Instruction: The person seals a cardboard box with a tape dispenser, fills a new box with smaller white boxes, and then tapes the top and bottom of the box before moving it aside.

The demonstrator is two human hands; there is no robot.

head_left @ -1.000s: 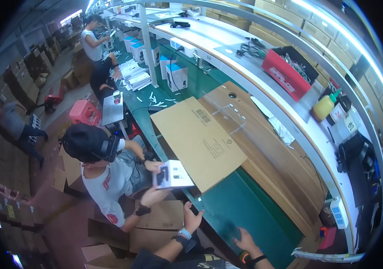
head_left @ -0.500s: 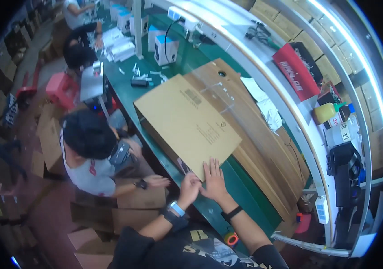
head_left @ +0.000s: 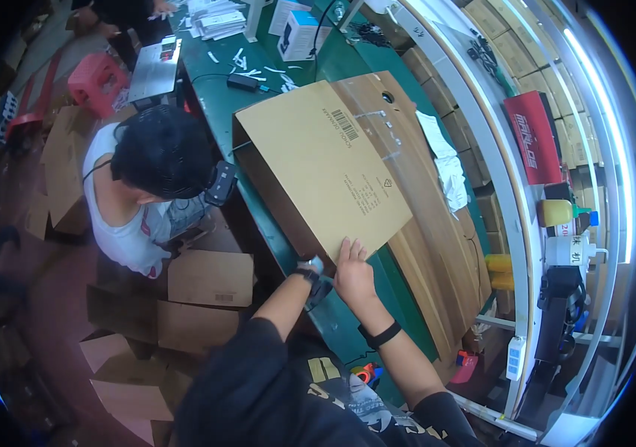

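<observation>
A large brown cardboard box (head_left: 318,164) with printed markings lies on the green-topped workbench, partly over a wooden board (head_left: 437,298). My right hand (head_left: 355,277) is at its near corner, fingers close together and bent over the top edge; the thumb is hidden. Beside the box's left side is my left hand (head_left: 313,265), which shows little beyond the wrist with its bands. Its fingers are hidden by the wrist and the box, so what they hold cannot be seen.
A co-worker (head_left: 157,164) in a white top sits left of the bench, near open cartons (head_left: 210,277). Papers (head_left: 444,171) lie on the board's right. A shelf frame (head_left: 508,186) runs along the right. A pink stool (head_left: 98,80) stands far left.
My left hand has moved from the near corner to the box's left side, its fingers now out of sight. My right fingers have drawn together. The co-worker's outstretched hand has pulled back.
</observation>
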